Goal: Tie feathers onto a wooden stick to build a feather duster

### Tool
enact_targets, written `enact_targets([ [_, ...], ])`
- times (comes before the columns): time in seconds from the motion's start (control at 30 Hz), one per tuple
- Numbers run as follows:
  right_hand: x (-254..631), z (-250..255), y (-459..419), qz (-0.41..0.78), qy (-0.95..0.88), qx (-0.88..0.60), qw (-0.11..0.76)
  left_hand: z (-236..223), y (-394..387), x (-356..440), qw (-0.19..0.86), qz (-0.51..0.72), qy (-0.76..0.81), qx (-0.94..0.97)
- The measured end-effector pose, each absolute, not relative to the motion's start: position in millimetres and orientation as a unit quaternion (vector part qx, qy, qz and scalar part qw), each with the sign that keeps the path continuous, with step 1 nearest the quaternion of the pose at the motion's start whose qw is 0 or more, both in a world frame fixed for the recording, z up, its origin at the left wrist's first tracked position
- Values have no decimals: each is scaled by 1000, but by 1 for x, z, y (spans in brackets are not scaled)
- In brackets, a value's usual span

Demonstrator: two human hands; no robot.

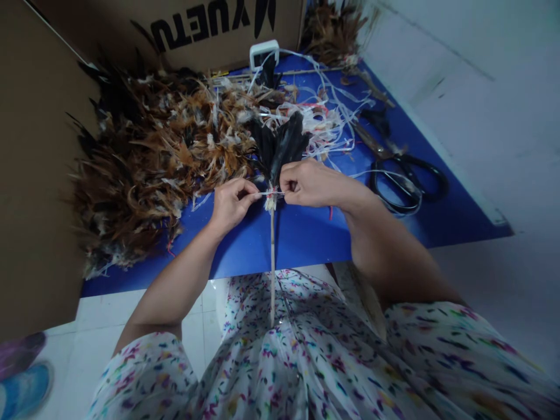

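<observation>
the stick (272, 251) lies midway between the two hands, roughly in line with the person's body. its upper end enters a pale and red binding (270, 201); black feathers (289, 143) fan out from the far side of this binding. the lower end extends beyond the near edge of the table (315, 239) and reaches the patterned garment (301, 350).

a thin pale cord (263, 193) crosses the binding from side to side. the left hand (231, 204) is just left of the binding, thumb and forefinger pinching the cord. the right hand (312, 182) is just right of the binding and directly below the black feathers, fingers curled, pinching the cord at the opposite side.

a heap of brown feathers (175, 146) covers the table beyond and to the left of the left hand. tangled white strips (321, 122) lie beyond the right hand. black-handled scissors (405, 158) rest open to the right, near the right forearm. a cardboard box (210, 52) stands at the far side.
</observation>
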State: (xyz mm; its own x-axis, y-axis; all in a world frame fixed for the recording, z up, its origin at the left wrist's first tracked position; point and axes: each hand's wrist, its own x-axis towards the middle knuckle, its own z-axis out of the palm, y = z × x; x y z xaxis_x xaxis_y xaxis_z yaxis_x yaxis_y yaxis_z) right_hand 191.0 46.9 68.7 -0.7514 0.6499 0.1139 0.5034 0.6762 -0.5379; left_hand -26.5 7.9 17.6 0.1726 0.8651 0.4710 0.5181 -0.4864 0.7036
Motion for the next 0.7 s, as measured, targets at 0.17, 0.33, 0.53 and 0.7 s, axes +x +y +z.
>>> enact_targets([
  [0.17, 188, 66, 47, 257, -888, -342, 168, 15, 10, -28, 226, 420, 498, 725],
  [0.33, 188, 74, 42, 322, -863, -362, 145, 19, 9, -28, 233, 407, 490, 735],
  [0.53, 187, 75, 43, 337, -856, -363, 151, 23, 8, -27, 304, 412, 473, 717],
  [0.7, 183, 69, 46, 311, -862, -364, 164, 28, 6, -26, 453, 435, 430, 648],
])
